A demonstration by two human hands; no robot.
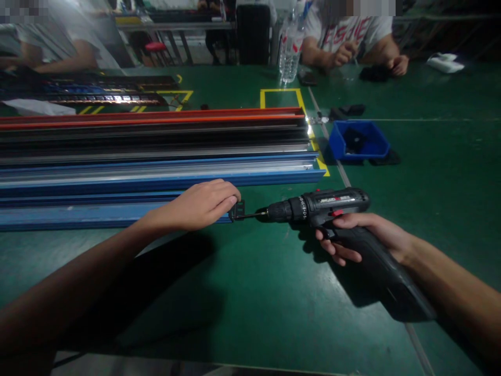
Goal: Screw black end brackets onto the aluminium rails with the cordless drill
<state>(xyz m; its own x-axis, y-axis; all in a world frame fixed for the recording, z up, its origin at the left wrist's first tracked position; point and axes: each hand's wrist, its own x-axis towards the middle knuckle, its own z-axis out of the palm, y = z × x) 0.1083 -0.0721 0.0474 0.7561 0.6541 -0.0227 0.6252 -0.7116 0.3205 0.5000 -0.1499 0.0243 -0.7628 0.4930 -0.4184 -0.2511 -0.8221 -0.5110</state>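
My right hand (352, 235) is wrapped round the grip of a black cordless drill (332, 203), with the thumb beside its red switch. The drill points left, and its long bit meets a small black end bracket (237, 210). That bracket sits at the right end of the nearest blue metal profile (97, 214). My left hand (205, 203) lies over this profile end, fingers together and closed round it, with the thumb against the bracket. The fingertips on the far side are hidden.
Behind lie more long profiles, blue (274, 177), black and orange (156, 118). A blue bin (360, 141) with dark parts stands back right. Farther off are clear bottles (289, 52), a white object (446, 62) and people seated across the green table (266, 308).
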